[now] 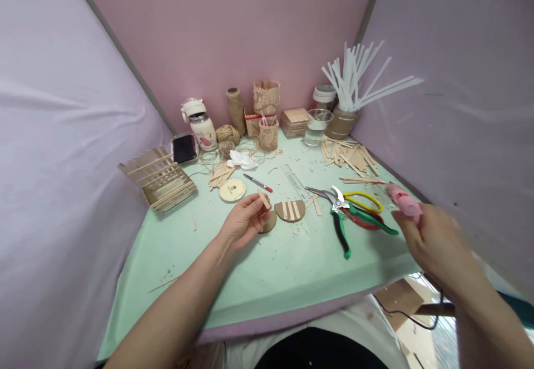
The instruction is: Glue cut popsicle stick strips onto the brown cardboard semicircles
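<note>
Between the thumb and fingers of my left hand [246, 220] is a short wooden stick piece [263, 198], held over the middle of the table. Partly behind that hand lies a brown round disc [269, 222]. Just right of it is a brown half-round piece [287, 217] with several pale stick strips across it. My right hand [434, 238], at the table's right edge, is wrapped round a pink glue gun [404, 203], whose nozzle points left toward some thin sticks [359, 180].
Green-handled pruners [340, 224] and yellow-handled scissors [365, 195] lie right of centre. A ruler [294, 181], a red pen [258, 183] and a round lid [232, 190] lie behind the discs. A slatted wooden piece [167, 191] stands left; a water bowl [317, 127] is behind.
</note>
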`<action>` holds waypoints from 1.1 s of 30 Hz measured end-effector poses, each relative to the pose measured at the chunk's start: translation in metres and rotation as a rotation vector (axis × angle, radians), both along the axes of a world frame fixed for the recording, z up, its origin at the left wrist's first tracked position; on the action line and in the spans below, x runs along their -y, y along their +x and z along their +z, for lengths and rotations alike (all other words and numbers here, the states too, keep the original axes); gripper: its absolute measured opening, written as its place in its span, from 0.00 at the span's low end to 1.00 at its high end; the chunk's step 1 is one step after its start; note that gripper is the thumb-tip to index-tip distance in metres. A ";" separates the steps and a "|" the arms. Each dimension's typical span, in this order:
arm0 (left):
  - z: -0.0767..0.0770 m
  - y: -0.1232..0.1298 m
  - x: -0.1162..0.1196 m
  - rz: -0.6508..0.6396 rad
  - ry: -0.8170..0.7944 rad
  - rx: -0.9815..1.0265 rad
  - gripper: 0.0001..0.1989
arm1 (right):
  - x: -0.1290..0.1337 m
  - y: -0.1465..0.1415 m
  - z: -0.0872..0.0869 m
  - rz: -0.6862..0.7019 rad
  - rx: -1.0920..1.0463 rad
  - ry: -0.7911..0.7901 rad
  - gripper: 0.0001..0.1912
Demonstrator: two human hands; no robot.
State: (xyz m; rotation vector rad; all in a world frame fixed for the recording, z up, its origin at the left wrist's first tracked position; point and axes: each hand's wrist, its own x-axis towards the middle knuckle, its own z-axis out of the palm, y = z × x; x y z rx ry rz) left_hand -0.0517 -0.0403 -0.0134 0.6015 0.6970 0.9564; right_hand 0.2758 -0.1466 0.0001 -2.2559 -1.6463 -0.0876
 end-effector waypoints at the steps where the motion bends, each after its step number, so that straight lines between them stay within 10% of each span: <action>1: 0.000 0.000 0.000 0.003 -0.003 -0.008 0.14 | -0.001 0.013 -0.009 -0.085 0.117 -0.062 0.23; 8: 0.005 0.000 -0.002 0.027 -0.025 -0.035 0.14 | 0.000 0.051 -0.054 -0.123 0.357 0.021 0.21; 17: 0.015 -0.019 -0.015 0.106 0.029 -0.142 0.16 | -0.001 0.046 -0.053 -0.192 0.292 -0.028 0.23; 20: 0.013 -0.017 -0.014 0.068 0.066 -0.246 0.15 | -0.003 0.016 -0.035 -0.129 0.236 0.114 0.26; 27: 0.005 0.000 0.001 0.012 0.243 -0.539 0.17 | -0.029 -0.113 -0.001 0.645 -0.028 0.371 0.28; 33: -0.002 0.003 0.006 0.081 0.377 -0.728 0.20 | -0.058 -0.166 -0.010 0.723 -0.013 0.341 0.31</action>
